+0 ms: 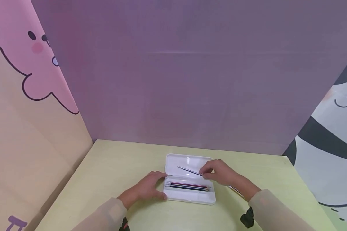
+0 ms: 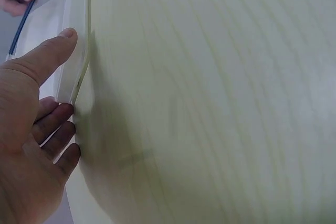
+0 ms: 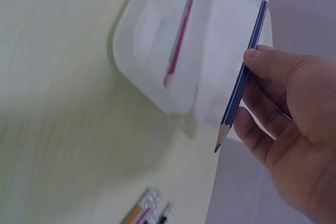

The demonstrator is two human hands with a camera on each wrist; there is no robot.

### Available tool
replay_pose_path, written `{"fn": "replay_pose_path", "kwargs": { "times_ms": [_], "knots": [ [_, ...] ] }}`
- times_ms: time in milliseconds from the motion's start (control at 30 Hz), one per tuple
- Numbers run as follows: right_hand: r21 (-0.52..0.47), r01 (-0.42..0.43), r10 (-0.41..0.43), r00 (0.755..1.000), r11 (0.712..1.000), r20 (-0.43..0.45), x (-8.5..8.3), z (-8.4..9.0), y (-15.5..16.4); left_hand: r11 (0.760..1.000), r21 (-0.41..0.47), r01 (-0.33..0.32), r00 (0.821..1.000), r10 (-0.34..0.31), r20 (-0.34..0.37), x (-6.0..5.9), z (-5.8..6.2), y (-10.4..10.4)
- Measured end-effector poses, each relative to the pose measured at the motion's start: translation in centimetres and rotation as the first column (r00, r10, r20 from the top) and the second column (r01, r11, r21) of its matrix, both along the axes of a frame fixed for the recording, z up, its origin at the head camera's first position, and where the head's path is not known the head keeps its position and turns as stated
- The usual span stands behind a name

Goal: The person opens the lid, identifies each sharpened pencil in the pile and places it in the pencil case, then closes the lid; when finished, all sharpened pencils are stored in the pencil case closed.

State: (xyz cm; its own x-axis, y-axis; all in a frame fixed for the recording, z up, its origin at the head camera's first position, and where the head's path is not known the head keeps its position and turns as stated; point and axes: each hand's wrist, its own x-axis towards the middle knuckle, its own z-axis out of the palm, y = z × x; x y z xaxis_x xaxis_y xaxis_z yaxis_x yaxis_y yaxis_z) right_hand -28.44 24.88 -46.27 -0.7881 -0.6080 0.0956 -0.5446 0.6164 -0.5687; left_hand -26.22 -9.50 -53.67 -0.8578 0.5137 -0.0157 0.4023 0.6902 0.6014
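Observation:
A white pencil case (image 1: 189, 199) lies on the table with its lid (image 1: 176, 160) laid back. Several pencils (image 1: 188, 186), red and dark ones, lie side by side in its tray. At the case's left end, my left hand (image 1: 148, 186) holds it, thumb at the front corner and forefinger near the hinge. In the left wrist view the thumb (image 2: 52, 53) lies on the case's wall. Above the lid, my right hand (image 1: 219, 171) pinches a blue striped pencil (image 3: 244, 74) between thumb and fingers. Its sharpened tip points down in the right wrist view.
More pencils (image 3: 144, 211) lie on the table right of the case, partly hidden under the right forearm in the head view. The pale wooden table (image 1: 127, 154) meets a purple panel (image 1: 191, 96) at the back, with patterned panels on both sides.

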Motion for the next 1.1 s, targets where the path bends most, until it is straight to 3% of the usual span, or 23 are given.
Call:
{"fn": "replay_pose_path", "kwargs": {
  "times_ms": [233,567,800,1100],
  "knots": [
    [-0.010,-0.058,0.058,0.998,0.998,0.031,0.0,-1.4,-2.3,1.000,0.007,0.006,1.000,-0.006,0.001,0.1,0.4,0.1],
    [0.085,-0.033,0.032,0.999,0.996,0.013,0.3,-3.4,-3.7,1.000,0.017,-0.004,1.000,0.004,0.014,0.3,0.4,0.2],
    [0.161,0.005,-0.004,1.000,0.987,-0.009,0.3,-3.8,-4.2,1.000,0.005,-0.002,1.000,0.002,-0.001,0.2,0.3,0.1],
    [0.150,0.001,0.005,0.999,0.989,-0.039,0.3,-3.6,-4.8,1.000,0.006,-0.008,1.000,0.008,0.011,0.4,0.6,0.2]
  ]
}}
